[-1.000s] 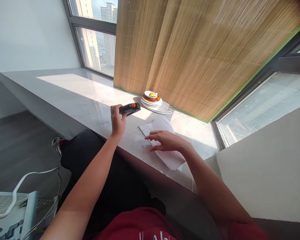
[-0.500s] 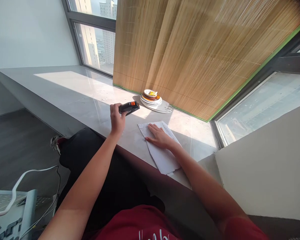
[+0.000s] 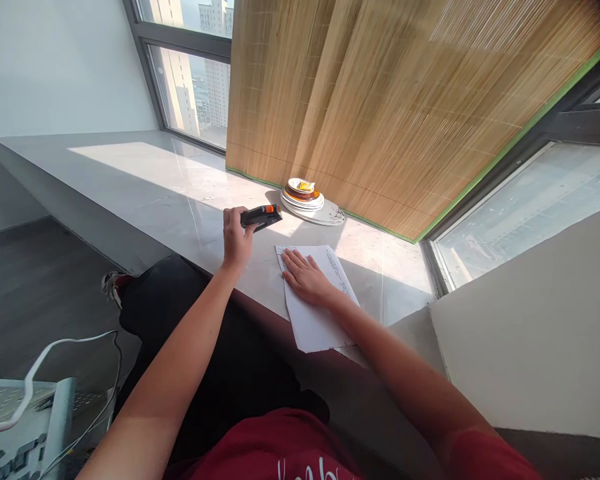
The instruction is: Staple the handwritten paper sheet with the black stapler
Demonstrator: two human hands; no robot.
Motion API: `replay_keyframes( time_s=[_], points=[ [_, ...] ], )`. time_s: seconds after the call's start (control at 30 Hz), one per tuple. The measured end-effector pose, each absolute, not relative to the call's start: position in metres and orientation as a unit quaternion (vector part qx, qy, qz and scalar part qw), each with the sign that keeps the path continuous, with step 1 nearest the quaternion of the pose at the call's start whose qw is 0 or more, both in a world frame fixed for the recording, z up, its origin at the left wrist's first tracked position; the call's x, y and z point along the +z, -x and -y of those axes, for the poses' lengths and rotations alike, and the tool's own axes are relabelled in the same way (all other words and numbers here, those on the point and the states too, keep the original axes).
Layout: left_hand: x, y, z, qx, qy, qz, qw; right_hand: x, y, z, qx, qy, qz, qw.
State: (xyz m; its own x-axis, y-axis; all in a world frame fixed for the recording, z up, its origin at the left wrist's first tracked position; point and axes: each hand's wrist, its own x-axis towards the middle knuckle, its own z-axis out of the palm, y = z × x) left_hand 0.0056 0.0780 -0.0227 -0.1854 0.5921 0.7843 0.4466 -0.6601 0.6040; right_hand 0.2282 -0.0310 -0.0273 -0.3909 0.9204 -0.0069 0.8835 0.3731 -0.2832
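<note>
A black stapler with an orange part [image 3: 261,217] is gripped in my left hand [image 3: 237,239], held above the sill to the left of the papers. My right hand [image 3: 309,278] lies flat with fingers spread on several sheets of paper [image 3: 316,328]. Small lines of text show along the sheets' upper left and right side; the hand and forearm cover part of them. The lower end of the sheets reaches past the front edge of the sill. Between the stapler and the papers there is a gap.
On the pale window sill [image 3: 145,177] a stack of plates [image 3: 303,200] stands against the bamboo blind [image 3: 380,120]. A side wall [image 3: 535,327] bounds the right. At lower left a white cable [image 3: 55,343] loops above a light metal rack [image 3: 63,427].
My right hand has slid slightly left, and the papers have turned and shifted left under it. My left hand with the stapler has moved a little to the right.
</note>
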Motion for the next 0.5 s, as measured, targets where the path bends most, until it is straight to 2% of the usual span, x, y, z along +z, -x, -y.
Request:
replay_keyframes(
  time_s=[0.27,0.4,0.5],
  points=[
    [-0.021,-0.006,-0.075,0.628,-0.647,-0.424,0.083,-0.028,-0.222,0.034,0.022,0.554,0.812,0.185],
    [-0.019,-0.008,-0.073,0.607,-0.658,-0.438,0.081,-0.015,-0.234,0.031,0.077,0.537,0.816,0.201],
    [-0.018,-0.011,-0.07,0.58,-0.676,-0.449,0.071,-0.006,-0.249,0.029,0.178,0.505,0.823,0.192]
  ],
)
